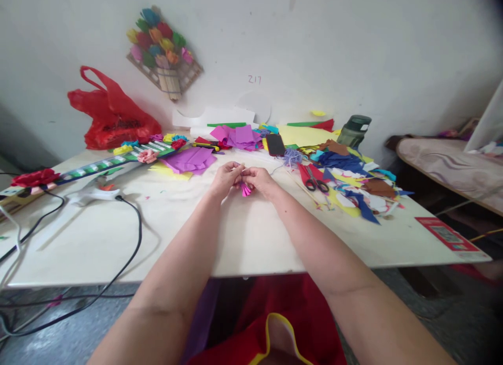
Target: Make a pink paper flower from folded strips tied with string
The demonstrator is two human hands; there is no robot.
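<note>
Scissors [316, 183], apparently on scraps [379, 187], right of hands [260, 180]

The single view looks out from the person's head, facing forward and down across the white desk [259, 244], with the forearms [181, 265] running up from the lower edge to the left hand [227, 179] and right hand [258, 180] near the centre. It is wide rather than close, taking in the wall [251, 34] across the top, the floor [86, 323] at lower left and a bed [444, 163] at the right edge.
</note>
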